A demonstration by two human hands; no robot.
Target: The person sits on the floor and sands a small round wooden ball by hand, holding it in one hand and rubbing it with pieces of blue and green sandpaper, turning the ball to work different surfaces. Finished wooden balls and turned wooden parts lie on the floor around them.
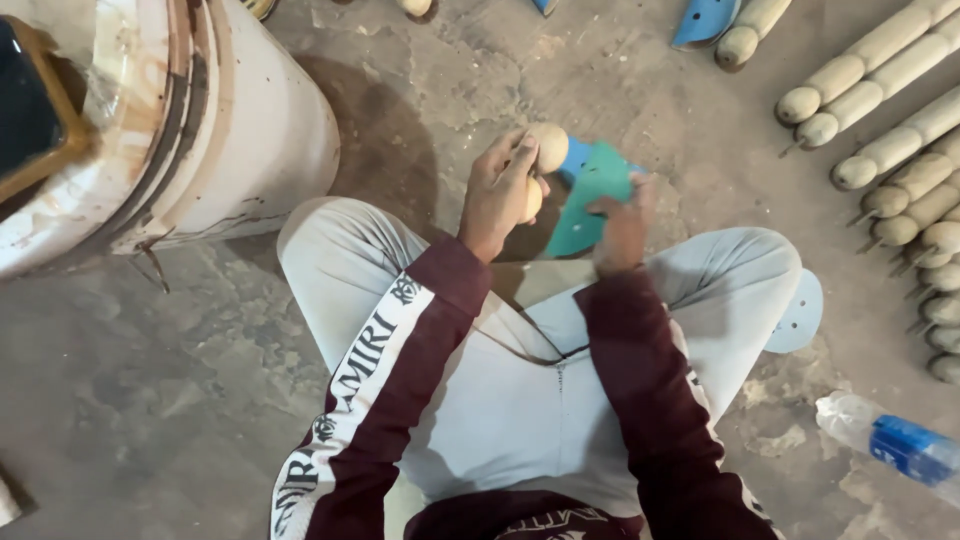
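Note:
I sit cross-legged on a concrete floor in light grey trousers and a maroon top. My left hand [500, 190] grips a turned wooden piece [548, 148] by its rounded knob end, held just above my knees. Against that wood, my right hand [622, 225] presses a folded green sheet of sandpaper [595, 195]. The rest of the wooden piece is hidden behind my hands and the sheet.
A large stained white drum [215, 120] stands at the left. Several turned wooden legs [890, 150] lie in a row at the right. A plastic bottle [895, 445] lies at lower right. Blue sheets [705, 20] and more wooden pieces lie along the top edge.

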